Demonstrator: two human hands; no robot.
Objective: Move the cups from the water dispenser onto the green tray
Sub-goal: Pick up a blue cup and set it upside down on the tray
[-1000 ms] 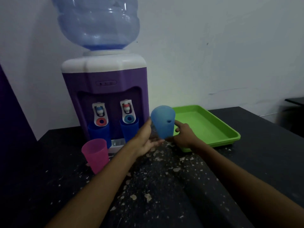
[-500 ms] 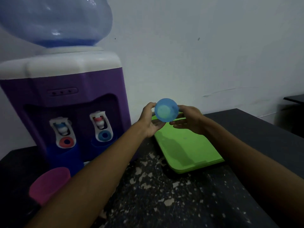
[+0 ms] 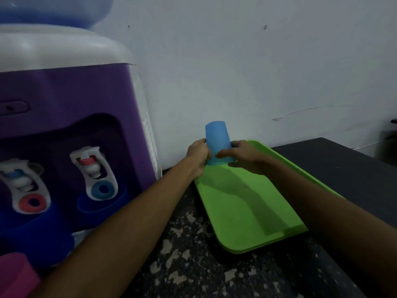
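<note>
Both hands, left hand (image 3: pixel 198 154) and right hand (image 3: pixel 242 155), are gripping 1 upturned light blue cup (image 3: pixel 218 145) over the green tray (image 3: pixel 247 211) lying on a speckled dark counter (image 3: pixel 189 265) against a pale wall (image 3: pixel 257 61)

I have one head-worn view, facing forward and down, close to the water dispenser (image 3: pixel 71 130); the green tray (image 3: pixel 247 211) lies right of it, before the wall.

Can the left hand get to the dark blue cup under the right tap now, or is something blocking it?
Probably not yet: the left hand is busy, holding the light blue cup together with the right hand over the green tray. Nothing stands in front of the dark blue cup.
</note>
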